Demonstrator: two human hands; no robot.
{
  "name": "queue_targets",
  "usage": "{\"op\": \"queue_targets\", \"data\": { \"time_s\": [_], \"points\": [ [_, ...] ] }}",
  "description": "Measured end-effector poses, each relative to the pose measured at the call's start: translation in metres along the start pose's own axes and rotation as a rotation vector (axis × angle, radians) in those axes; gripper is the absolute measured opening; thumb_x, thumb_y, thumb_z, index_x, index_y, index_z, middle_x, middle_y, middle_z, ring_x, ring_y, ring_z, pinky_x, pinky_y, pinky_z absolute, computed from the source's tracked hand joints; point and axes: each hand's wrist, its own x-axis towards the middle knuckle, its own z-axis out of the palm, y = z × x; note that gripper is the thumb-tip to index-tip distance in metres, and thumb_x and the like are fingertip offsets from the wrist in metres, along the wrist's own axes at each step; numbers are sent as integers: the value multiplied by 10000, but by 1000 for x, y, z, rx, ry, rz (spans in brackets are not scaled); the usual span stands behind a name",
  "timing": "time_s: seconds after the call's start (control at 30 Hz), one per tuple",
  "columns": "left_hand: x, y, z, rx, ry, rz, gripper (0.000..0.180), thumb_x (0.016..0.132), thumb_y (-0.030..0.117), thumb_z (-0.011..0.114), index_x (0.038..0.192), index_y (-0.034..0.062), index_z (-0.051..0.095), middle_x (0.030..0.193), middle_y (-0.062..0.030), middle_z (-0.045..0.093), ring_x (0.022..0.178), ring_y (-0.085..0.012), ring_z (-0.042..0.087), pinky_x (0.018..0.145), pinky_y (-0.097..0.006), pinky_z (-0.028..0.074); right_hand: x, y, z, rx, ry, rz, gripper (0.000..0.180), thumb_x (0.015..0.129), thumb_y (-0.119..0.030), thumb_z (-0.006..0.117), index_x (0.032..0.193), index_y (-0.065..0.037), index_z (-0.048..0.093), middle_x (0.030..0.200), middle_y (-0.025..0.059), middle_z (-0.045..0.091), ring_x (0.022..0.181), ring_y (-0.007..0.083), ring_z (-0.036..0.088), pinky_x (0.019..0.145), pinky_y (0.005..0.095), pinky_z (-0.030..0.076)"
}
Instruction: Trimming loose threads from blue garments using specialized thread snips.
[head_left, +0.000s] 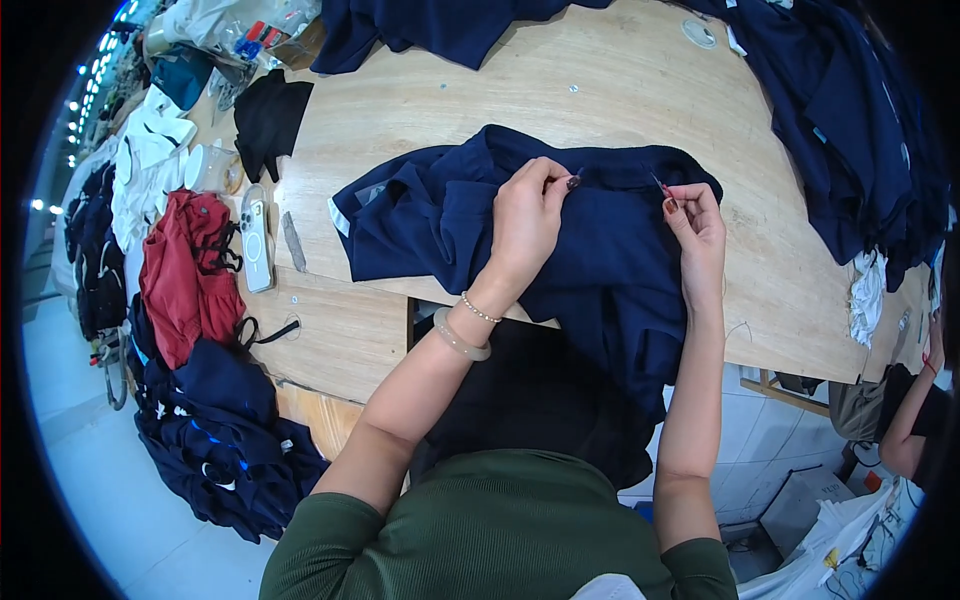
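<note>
A dark navy garment point(600, 235) lies bunched on the table in front of me, and part of it hangs over the near edge onto my lap. My left hand point(530, 215) is closed in a pinch above the garment's upper band; what its fingertips hold, if anything, is too small to make out. To the right, my right hand point(697, 225) pinches a thin, needle-like thing point(656, 180) that points up and left over the same band. A gap separates the two hands. A white tag sticks out at the garment's left end.
A phone point(257, 245) in a clear case lies left, beside a grey strip point(293, 242) and a red garment point(187, 275). More navy clothing point(825, 120) is heaped at the right; a black cloth piece point(270, 120) lies far left. Another person's arm point(910, 420) shows at the right edge.
</note>
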Motion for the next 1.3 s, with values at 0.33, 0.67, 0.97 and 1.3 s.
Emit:
{"op": "queue_targets", "data": {
  "time_s": [0.33,0.67,0.97,1.3],
  "points": [
    [0,-3,-1,-178,-56,-92,65,926,38,601,933,-26,608,786,-137,693,709,-213,684,652,-307,520,3,-34,24,-633,-115,-285,158,766,-69,751,902,-42,674,802,42,648,772,161,565,712,275,445],
    [0,-2,-3,-162,-84,-62,78,931,56,594,944,-21,605,787,-165,693,729,-278,700,646,-334,522,13,-49,36,-945,-251,-423,179,743,-85,743,909,-62,679,818,34,638,801,231,555,706,349,467],
    [1,3,-7,-84,-150,-98,106,951,53,584,932,-50,602,773,-78,674,711,-114,622,663,-254,516,18,-43,40,-945,-285,-454,160,754,-89,745,897,-59,682,808,34,626,798,225,547,715,344,470],
    [3,-3,-4,-116,-120,-16,59,926,-3,595,906,-58,596,838,-70,571,722,-119,586,651,-244,520,15,-42,37,-939,-320,-401,153,762,-97,739,901,-65,686,810,34,624,788,224,538,708,342,467]
  ]
}}
